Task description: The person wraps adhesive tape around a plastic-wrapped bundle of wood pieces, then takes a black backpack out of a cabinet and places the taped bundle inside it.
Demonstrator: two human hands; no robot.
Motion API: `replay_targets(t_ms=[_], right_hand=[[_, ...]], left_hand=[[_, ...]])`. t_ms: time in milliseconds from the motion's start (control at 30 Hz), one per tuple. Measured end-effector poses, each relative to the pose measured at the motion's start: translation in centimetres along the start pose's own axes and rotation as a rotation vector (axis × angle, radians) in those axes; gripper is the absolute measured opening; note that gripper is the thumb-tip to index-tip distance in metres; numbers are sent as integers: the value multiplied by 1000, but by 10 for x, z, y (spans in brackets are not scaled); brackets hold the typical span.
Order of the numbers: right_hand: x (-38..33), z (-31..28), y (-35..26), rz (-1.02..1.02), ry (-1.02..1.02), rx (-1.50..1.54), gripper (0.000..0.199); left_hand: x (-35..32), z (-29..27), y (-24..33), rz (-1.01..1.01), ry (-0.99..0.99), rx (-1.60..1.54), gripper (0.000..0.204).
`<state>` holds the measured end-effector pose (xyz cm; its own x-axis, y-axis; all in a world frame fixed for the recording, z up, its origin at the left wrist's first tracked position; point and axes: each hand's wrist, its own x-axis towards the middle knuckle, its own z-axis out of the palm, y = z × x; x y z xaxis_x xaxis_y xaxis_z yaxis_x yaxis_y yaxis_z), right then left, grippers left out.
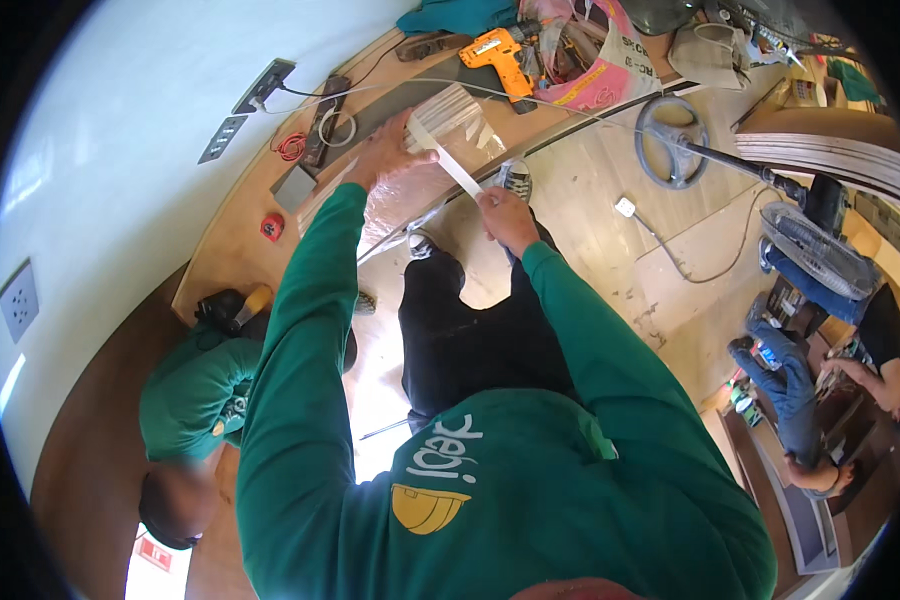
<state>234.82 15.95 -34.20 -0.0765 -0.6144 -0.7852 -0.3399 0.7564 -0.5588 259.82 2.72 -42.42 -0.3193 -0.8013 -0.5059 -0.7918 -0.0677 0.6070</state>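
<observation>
A bundle of pale, ribbed strips [454, 112] in clear plastic wrap lies on the wooden worktop. Across its near part, a flat white strip [454, 170] slants down toward me. My left hand [385, 155] rests on the wrapped bundle, thumb and fingers spread; its fingertips touch the strip's far end. My right hand [507, 217] is closed on the strip's near end, off the worktop's edge. The strip runs straight between both hands. Whether it is tape or a stiff band, I cannot tell.
An orange cordless drill [503, 65] and a pink-white sack [610, 65] of tools lie at the back. A red tape measure [272, 227] sits at left. One person [195, 400] crouches at left; others work at right beyond a pedestal fan [815, 250]. A cable [660, 240] crosses the floor.
</observation>
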Motion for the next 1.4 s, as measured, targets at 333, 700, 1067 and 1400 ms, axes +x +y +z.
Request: replay_targets(t_ms=[333, 700, 1067, 1400], right_hand=[[80, 41, 67, 81, 5, 8, 48], [130, 57, 98, -167, 76, -54, 44], [84, 34, 67, -95, -180, 292, 58], [31, 46, 31, -124, -207, 613, 56]], left_hand=[[-6, -5, 21, -60, 23, 117, 125], [15, -17, 16, 35, -180, -8, 122], [41, -81, 25, -32, -610, -220, 111], [79, -67, -9, -352, -940, -605, 86]])
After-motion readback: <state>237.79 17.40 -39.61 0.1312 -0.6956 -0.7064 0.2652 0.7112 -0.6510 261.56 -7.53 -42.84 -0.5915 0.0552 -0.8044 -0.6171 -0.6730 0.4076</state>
